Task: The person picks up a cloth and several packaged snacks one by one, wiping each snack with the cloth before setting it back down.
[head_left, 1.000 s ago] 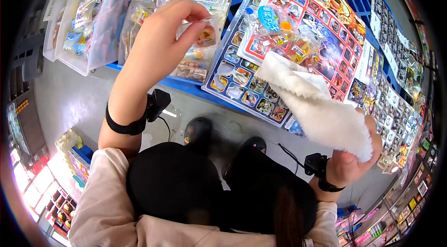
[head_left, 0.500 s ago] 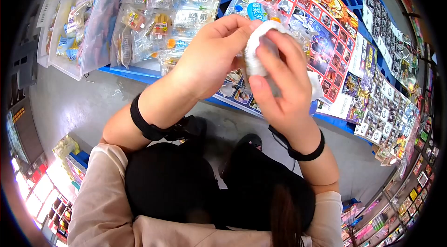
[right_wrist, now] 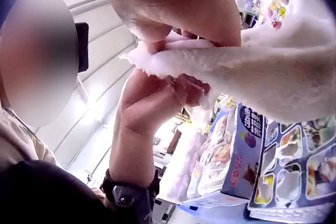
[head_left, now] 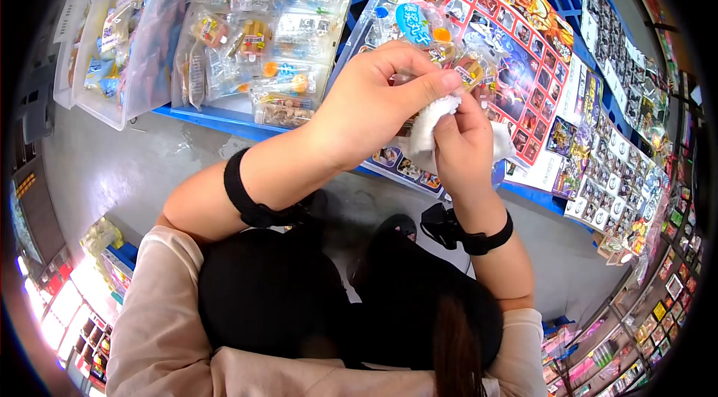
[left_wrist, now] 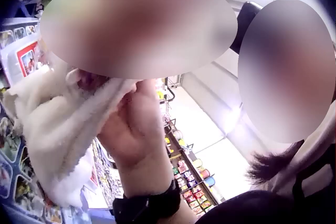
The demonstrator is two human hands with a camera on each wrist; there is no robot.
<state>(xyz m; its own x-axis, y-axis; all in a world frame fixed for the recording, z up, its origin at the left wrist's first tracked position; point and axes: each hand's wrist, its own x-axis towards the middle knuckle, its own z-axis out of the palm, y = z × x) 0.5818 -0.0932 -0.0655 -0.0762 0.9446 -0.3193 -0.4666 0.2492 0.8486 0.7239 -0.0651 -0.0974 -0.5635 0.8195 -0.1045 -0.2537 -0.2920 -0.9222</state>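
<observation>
A white, fluffy cloth [head_left: 428, 131] with a zigzag-cut edge is bunched between both hands, over the printed sheets. My left hand [head_left: 374, 101] comes in from the left and pinches the cloth's upper edge between thumb and forefinger. From the right, my right hand [head_left: 470, 144] grips the same cloth, its fingertips close against the left thumb. Part of the cloth hangs out past the right hand. In the left wrist view the cloth [left_wrist: 58, 129] drapes beside the right hand [left_wrist: 139, 124]. The right wrist view shows the left hand [right_wrist: 149, 100] beneath the cloth.
Left on the blue crate table stand a clear bin [head_left: 142, 38] of wrapped sweets and a shallow box [head_left: 224, 90] of packaged candies. Small candy packs with a blue label [head_left: 413, 25] lie on a red-bordered picture sheet [head_left: 527, 109]. More printed sheets [head_left: 617, 180] spread rightward.
The right hand has brought the cloth from the lower right up to the left hand, which has moved right to meet it. Over the last half second both hands have closed together on its edge.
</observation>
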